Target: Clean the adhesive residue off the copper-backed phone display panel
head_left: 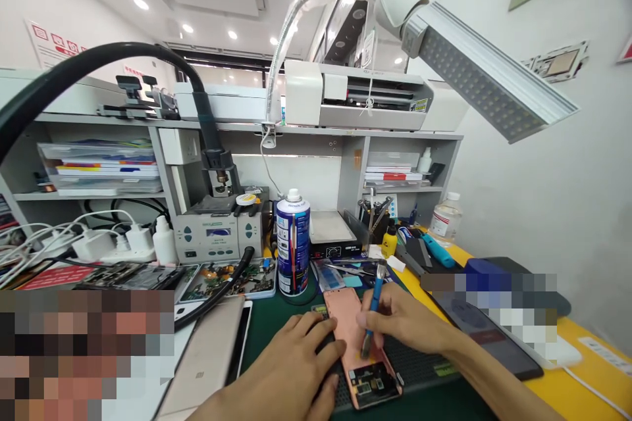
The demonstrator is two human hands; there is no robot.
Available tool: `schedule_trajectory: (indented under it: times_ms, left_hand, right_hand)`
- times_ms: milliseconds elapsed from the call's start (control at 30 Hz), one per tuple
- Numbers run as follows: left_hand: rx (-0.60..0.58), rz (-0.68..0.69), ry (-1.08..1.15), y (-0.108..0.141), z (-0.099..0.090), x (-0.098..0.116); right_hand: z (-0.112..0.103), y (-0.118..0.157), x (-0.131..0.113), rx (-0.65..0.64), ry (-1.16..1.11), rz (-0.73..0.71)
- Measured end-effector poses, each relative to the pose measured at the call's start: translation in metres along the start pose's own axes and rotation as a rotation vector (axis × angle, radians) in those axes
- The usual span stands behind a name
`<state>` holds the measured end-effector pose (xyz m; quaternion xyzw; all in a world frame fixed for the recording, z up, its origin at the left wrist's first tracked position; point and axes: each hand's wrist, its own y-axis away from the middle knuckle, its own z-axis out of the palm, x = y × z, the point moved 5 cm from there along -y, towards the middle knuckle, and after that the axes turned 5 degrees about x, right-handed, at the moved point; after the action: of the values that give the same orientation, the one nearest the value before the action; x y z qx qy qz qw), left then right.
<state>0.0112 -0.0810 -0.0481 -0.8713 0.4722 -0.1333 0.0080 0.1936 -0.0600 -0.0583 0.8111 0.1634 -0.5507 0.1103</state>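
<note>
A pink phone shell lies on a dark textured mat, with a dark section of exposed parts at its near end. My left hand rests palm down along the shell's left edge; its fingers are spread, and some fingertips touch the edge. Between the thumb and fingers of my right hand is a blue-handled brush, held nearly upright. Its lower tip meets the pink surface just above the dark section. A metal piece shows at the brush's upper end.
A blue spray can stands behind my hands, near a grey soldering station and a hot plate. Phones lie at left; a dark-screened tablet is at right. A lamp hangs overhead at right.
</note>
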Motion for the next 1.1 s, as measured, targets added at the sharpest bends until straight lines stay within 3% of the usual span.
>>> schedule_trajectory:
  times_ms: [100, 200, 333, 467, 567, 667, 800, 900, 1100]
  left_hand:
    - [-0.005, -0.003, -0.009, 0.001, -0.002, 0.002]
    - [-0.042, 0.008, -0.056, 0.002, -0.002, 0.006]
    - [-0.039, 0.036, -0.116, 0.001, -0.001, 0.007]
    - [0.034, 0.053, -0.099, -0.003, 0.000, 0.004]
    - [0.022, 0.044, -0.106, -0.004, 0.002, 0.002]
    - [0.007, 0.033, -0.126, -0.004, 0.004, 0.002]
    - [0.004, 0.014, -0.114, -0.002, 0.004, 0.003]
    - [-0.014, 0.002, -0.092, -0.001, 0.004, 0.004]
    - [0.026, -0.015, -0.037, -0.001, -0.003, 0.010]
  right_hand:
    - [0.001, 0.002, 0.001, -0.070, 0.018, 0.028]
    - [-0.003, 0.003, -0.001, -0.029, 0.032, 0.008]
    - [-0.001, 0.003, -0.004, -0.091, 0.059, 0.003]
    - [-0.005, 0.003, -0.007, -0.045, 0.094, -0.031]
    - [-0.003, 0.004, -0.008, -0.095, 0.106, -0.020]
    - [-0.005, 0.004, -0.009, -0.055, 0.113, -0.046]
    - [-0.005, 0.004, -0.007, -0.093, 0.113, -0.044]
    - [-0.012, 0.002, -0.006, -0.020, 0.120, -0.064]
    - [-0.010, 0.001, -0.007, -0.053, 0.100, -0.073]
